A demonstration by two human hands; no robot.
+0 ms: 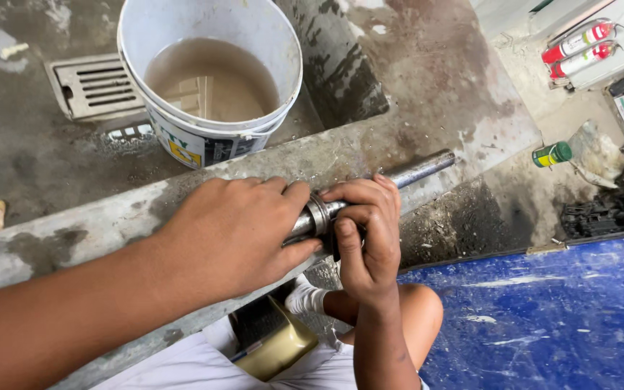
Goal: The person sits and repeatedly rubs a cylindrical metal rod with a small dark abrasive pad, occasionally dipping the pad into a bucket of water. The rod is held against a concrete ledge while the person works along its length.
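While the metal shaft (370, 191) lies across the concrete ledge (110, 224) at the centre of the frame, both hands close on it. The left hand (229, 235) wraps over its near end, fingers curled tight around the tube so that this part is hidden. The right hand (366, 235) pinches a metal ring (318, 214) seated on the shaft, thumb below and fingers folded over the top. The free end of the shaft runs toward the upper right, bare and grey. It looks like solid steel: stiff, probably heavy for its size, and likely slick with grime, so a full wrap near the ring seems the surest hold. A white bucket (211, 141) of murky water stands just behind the ledge, beside a floor drain (95, 87) at the upper left.
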